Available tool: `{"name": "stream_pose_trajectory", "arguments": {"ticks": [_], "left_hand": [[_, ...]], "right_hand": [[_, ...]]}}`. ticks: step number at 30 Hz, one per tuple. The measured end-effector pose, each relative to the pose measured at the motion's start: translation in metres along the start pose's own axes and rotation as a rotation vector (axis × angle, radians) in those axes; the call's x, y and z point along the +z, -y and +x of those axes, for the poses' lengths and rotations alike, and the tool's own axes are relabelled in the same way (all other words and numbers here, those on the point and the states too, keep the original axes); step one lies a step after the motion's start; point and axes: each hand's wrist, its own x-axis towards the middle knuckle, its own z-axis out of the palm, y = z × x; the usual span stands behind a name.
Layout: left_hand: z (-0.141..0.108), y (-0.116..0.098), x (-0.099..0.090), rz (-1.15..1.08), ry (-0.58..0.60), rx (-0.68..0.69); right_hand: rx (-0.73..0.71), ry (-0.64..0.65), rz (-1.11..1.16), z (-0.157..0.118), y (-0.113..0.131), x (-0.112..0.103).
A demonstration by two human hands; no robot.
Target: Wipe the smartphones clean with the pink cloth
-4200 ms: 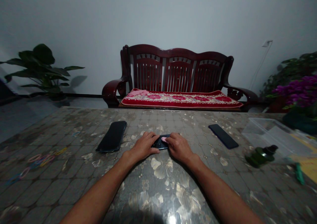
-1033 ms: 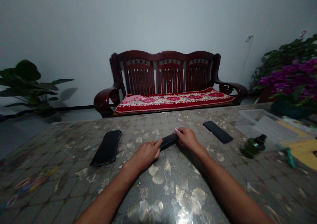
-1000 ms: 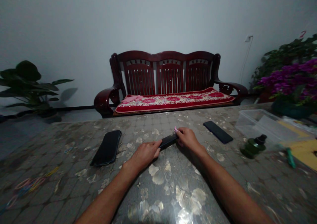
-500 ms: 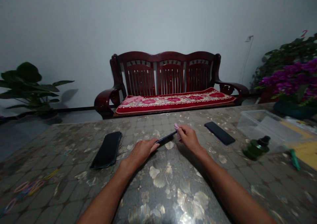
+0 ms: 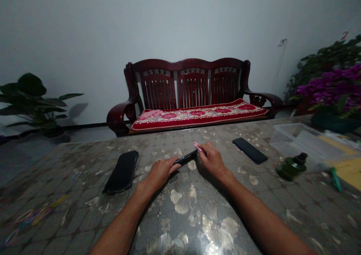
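Observation:
My left hand (image 5: 160,172) is closed on one end of a dark phone (image 5: 186,158), which I see nearly edge-on just above the table. At its far right end, my right hand (image 5: 213,161) pinches a small pink cloth (image 5: 197,146) against the phone. Part of the cloth is hidden under my fingers. To the left of my left hand lies a larger black phone (image 5: 122,171) on the table. Beyond my right hand another dark phone (image 5: 249,151) lies flat.
The patterned table (image 5: 180,202) carries a green spray bottle (image 5: 291,167), a clear plastic box (image 5: 284,140) and a green item (image 5: 335,179) at right. Colourful rubber bands (image 5: 39,215) lie at left. Purple flowers (image 5: 335,84) stand back right; a wooden bench (image 5: 191,65) is behind.
My right hand has shifted slightly, bringing the pink cloth over the phone's right end, with the hand turned more over it. My left hand keeps its hold almost unmoved.

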Motion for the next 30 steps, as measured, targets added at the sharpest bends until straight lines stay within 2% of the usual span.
{"name": "stream_pose_trajectory", "arguments": {"ticks": [5,11,19,26,30], "left_hand": [[0.0,0.003,0.0,-0.084,-0.034,0.018],[0.001,0.009,0.003,-0.187,-0.086,0.044],[-0.002,0.008,0.002,-0.263,-0.127,0.045],[-0.001,0.009,0.006,-0.277,-0.154,0.039],[-0.002,0.008,0.004,-0.285,-0.134,0.031]], "right_hand": [[-0.06,-0.048,0.039,-0.004,0.0,0.006],[-0.202,0.099,-0.056,-0.012,0.015,0.009],[-0.163,0.027,-0.213,-0.007,0.013,0.004],[-0.297,0.134,-0.237,-0.01,0.028,0.012],[-0.255,0.095,-0.264,-0.005,0.019,0.008]]}}
